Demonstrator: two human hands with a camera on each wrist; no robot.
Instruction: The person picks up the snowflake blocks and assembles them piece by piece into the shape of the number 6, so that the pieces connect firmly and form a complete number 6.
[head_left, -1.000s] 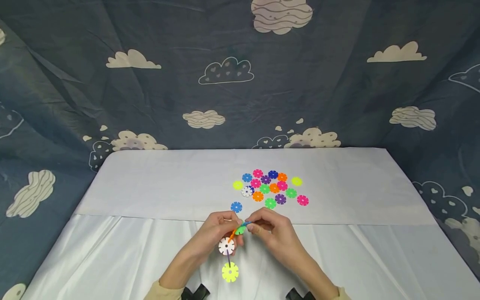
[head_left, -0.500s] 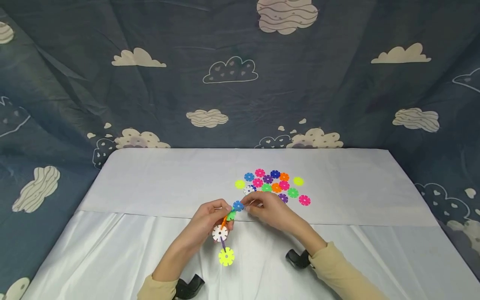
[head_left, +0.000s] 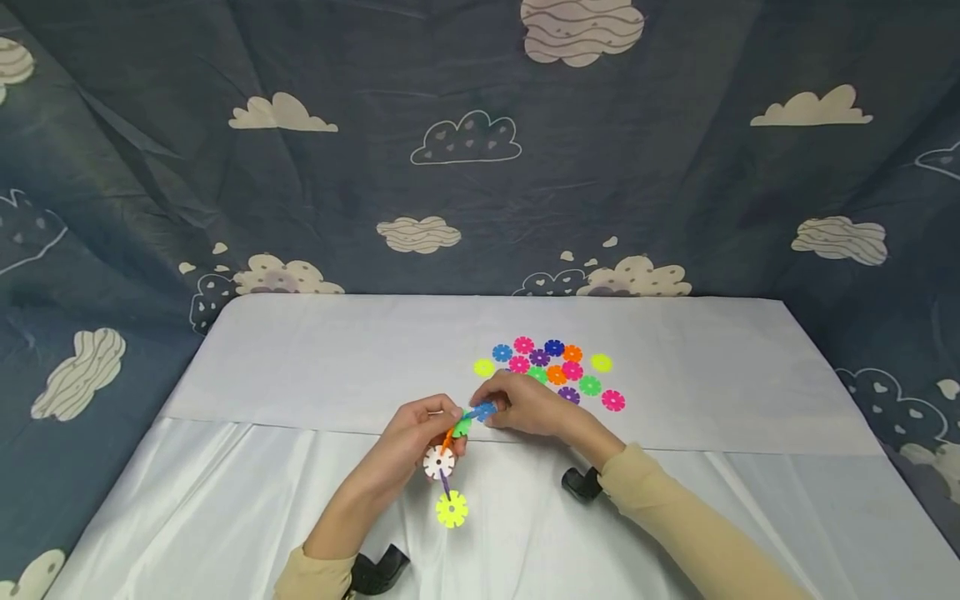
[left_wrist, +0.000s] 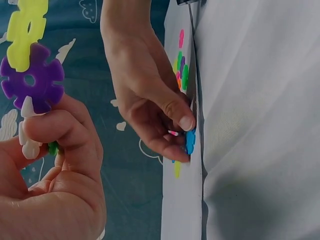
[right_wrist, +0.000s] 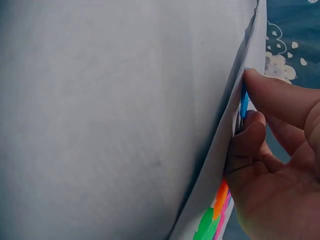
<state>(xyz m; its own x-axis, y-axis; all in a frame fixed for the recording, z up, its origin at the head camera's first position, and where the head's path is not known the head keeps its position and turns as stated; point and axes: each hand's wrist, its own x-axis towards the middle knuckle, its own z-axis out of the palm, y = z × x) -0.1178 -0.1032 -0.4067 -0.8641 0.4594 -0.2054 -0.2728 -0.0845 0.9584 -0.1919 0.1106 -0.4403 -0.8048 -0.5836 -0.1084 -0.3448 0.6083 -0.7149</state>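
Observation:
In the head view my left hand [head_left: 416, 433] pinches a hanging chain of notched plastic discs. A yellow disc [head_left: 452, 509] forms its lower end, below a white disc [head_left: 438, 462], with a purple disc [left_wrist: 47, 80] linking the two. Higher up come an orange disc [head_left: 447, 440] and a green disc [head_left: 461, 427], partly covered by the fingers, and a thin blue edge. My right hand [head_left: 528, 404] is at the table just right of the chain, thumb and fingers on opposite edges of a loose blue disc [right_wrist: 244, 102].
Behind my right hand several loose discs lie spread on the white table [head_left: 337, 358], among them a pink disc [head_left: 613, 401] and a yellow-green disc [head_left: 602, 362]. The hand covers some of them. A dark cloud-patterned cloth [head_left: 337, 183] hangs behind the table.
My right hand has left the upper end of the chain and moved forward to the loose blue disc, gripping it. My left hand has shifted slightly forward and left with the chain.

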